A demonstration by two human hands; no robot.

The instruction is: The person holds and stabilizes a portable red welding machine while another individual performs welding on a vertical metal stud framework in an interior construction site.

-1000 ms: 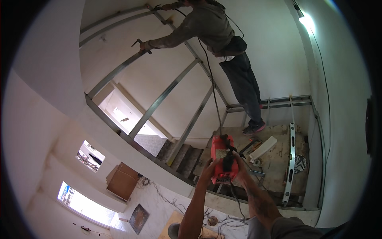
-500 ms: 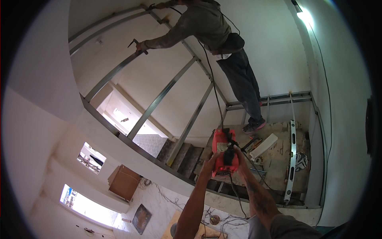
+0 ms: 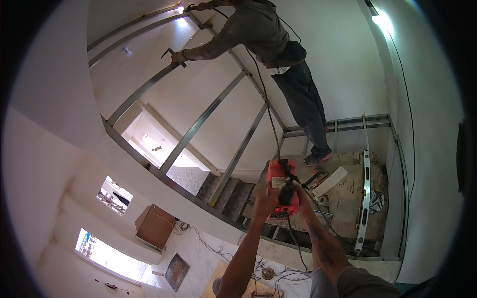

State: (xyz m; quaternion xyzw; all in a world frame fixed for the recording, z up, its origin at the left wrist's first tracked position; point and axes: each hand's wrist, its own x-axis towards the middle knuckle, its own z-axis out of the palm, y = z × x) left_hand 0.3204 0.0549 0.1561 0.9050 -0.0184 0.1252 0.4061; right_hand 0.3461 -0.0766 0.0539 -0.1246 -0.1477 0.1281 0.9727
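Note:
Both of my hands hold a red portable welding machine point(image 3: 277, 174) with black cables attached. My left hand point(image 3: 266, 199) grips its left side, and my right hand point(image 3: 301, 196) is closed at its right side, by the black strap and cable. Beyond the machine, a co-worker point(image 3: 258, 35) leans to the left over a metal frame point(image 3: 201, 116). One of the co-worker's hands holds an L-shaped tool point(image 3: 175, 57) against a bar; a bright spark point(image 3: 180, 9) glows by the other hand. The undersides of my fingers are hidden.
A worn wooden platform point(image 3: 343, 198) carries a spirit level point(image 3: 366, 193), a long white block point(image 3: 330, 182) and hand tools. Stairs point(image 3: 231, 196) and open gaps between bars lie left of it. Cables point(image 3: 203, 242) trail across the lower floor. A lamp point(image 3: 381, 20) shines upper right.
A bright welding spark has appeared at the co-worker's far hand, lighting the wall. My hands and the red machine stay nearly in place.

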